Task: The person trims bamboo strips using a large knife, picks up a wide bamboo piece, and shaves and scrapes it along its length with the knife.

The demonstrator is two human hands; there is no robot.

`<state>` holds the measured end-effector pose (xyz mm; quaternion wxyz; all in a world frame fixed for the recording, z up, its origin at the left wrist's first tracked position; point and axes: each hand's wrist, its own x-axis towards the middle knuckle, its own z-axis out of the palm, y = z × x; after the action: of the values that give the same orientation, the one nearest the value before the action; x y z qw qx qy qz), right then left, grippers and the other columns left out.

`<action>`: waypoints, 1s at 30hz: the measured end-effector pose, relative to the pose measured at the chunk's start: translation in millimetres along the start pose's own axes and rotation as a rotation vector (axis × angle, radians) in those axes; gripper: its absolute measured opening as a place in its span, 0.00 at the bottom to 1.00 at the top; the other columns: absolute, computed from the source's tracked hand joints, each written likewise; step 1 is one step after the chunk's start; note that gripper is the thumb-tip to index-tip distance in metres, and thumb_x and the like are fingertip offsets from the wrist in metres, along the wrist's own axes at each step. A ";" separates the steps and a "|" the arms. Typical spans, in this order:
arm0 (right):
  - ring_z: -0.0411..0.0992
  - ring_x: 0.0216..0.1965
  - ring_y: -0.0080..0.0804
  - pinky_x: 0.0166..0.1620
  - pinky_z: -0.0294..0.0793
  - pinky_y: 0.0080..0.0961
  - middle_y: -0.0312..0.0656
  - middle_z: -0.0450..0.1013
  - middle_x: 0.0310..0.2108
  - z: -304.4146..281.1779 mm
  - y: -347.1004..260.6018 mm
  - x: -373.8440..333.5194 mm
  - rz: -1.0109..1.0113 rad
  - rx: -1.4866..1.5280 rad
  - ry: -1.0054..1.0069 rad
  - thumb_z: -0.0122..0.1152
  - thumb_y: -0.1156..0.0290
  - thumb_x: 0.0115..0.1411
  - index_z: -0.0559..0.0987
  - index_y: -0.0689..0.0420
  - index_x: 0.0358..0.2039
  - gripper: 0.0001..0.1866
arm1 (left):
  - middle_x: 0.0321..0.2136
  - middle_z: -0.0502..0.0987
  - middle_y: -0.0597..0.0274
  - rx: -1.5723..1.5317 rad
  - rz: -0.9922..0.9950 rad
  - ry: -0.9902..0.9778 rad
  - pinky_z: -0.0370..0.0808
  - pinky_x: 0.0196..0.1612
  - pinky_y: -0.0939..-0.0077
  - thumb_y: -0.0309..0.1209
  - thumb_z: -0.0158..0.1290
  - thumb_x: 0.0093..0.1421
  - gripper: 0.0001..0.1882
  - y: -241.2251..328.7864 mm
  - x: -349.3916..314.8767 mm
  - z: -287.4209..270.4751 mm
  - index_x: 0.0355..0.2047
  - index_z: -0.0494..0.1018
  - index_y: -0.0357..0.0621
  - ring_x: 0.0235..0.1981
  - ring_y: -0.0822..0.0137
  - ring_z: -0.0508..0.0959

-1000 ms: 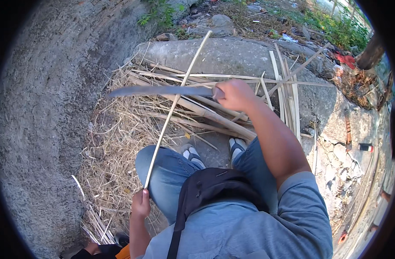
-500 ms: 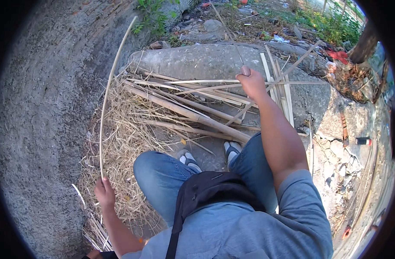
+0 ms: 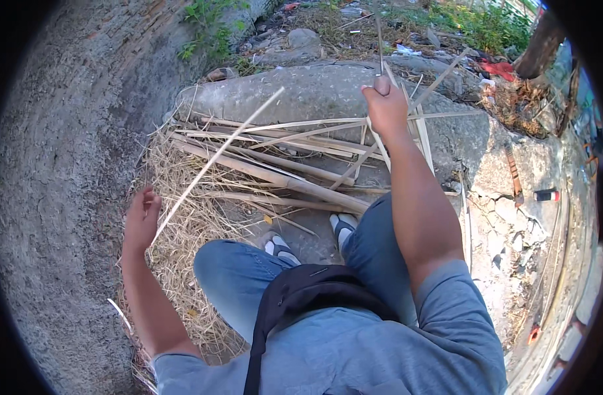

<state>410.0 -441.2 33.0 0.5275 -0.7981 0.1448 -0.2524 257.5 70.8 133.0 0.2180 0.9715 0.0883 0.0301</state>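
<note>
A long, pale, thin strip (image 3: pixel 217 162) slants just right of the fingers of the left hand (image 3: pixel 141 220); a rough grey wall (image 3: pixel 64 197) rises left of them. Between strip and right hand (image 3: pixel 387 113), a gap lies over the rounded grey stone slab (image 3: pixel 308 94); a narrow metal knife (image 3: pixel 380 49) blocks ahead of its fingers.

The left hand (image 3: pixel 142 216) is loose, the right hand (image 3: pixel 387 110) clenched.

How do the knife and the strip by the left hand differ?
The knife is grey-bladed; the strip is pale. The knife sits in the right grip; the strip is outside the left grip. In view, the knife runs nearly vertical; the strip slants. Both are thin.
</note>
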 end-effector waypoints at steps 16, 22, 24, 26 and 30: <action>0.78 0.35 0.56 0.39 0.75 0.42 0.57 0.78 0.31 58.0 -56.1 -130.2 -0.392 -0.059 -0.967 0.68 0.62 0.49 0.79 0.63 0.32 0.17 | 0.53 0.73 0.52 -0.951 0.289 -0.501 0.73 0.54 0.66 0.53 0.51 0.70 0.37 91.7 -37.6 202.6 0.64 0.59 0.34 0.50 0.62 0.77; 0.78 0.36 0.57 0.40 0.76 0.45 0.56 0.78 0.31 63.9 -80.4 -148.9 -0.382 -0.133 -1.148 0.68 0.62 0.48 0.77 0.63 0.31 0.17 | 0.52 0.73 0.53 -0.918 0.247 -0.403 0.74 0.51 0.68 0.56 0.45 0.72 0.37 88.1 -36.6 199.5 0.63 0.60 0.33 0.48 0.64 0.77; 0.78 0.36 0.57 0.40 0.76 0.46 0.55 0.78 0.31 70.5 -87.6 -162.8 -0.361 -0.010 -1.167 0.68 0.63 0.48 0.77 0.62 0.32 0.16 | 0.50 0.74 0.55 -0.932 0.150 -0.440 0.74 0.50 0.71 0.56 0.43 0.72 0.36 73.8 -31.8 205.1 0.62 0.62 0.33 0.46 0.66 0.77; 0.77 0.37 0.57 0.40 0.76 0.46 0.55 0.78 0.32 81.3 -86.0 -173.4 -0.443 -0.020 -1.147 0.67 0.65 0.48 0.77 0.62 0.33 0.16 | 0.48 0.75 0.56 -0.909 0.059 -0.507 0.74 0.50 0.73 0.56 0.43 0.73 0.35 66.9 -32.7 208.6 0.61 0.63 0.34 0.46 0.67 0.77; 0.76 0.40 0.56 0.43 0.75 0.45 0.55 0.77 0.37 96.6 -80.1 -183.1 -0.473 -0.050 -1.232 0.64 0.69 0.48 0.74 0.62 0.40 0.19 | 0.42 0.78 0.62 -1.262 -0.036 -0.356 0.75 0.49 0.76 0.49 0.48 0.73 0.25 74.7 -33.6 196.5 0.55 0.70 0.38 0.42 0.72 0.78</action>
<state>308.7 -243.7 30.0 0.4255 -0.8188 -0.3572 0.1447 255.4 -84.0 -13.2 0.7580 0.6454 0.0324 -0.0886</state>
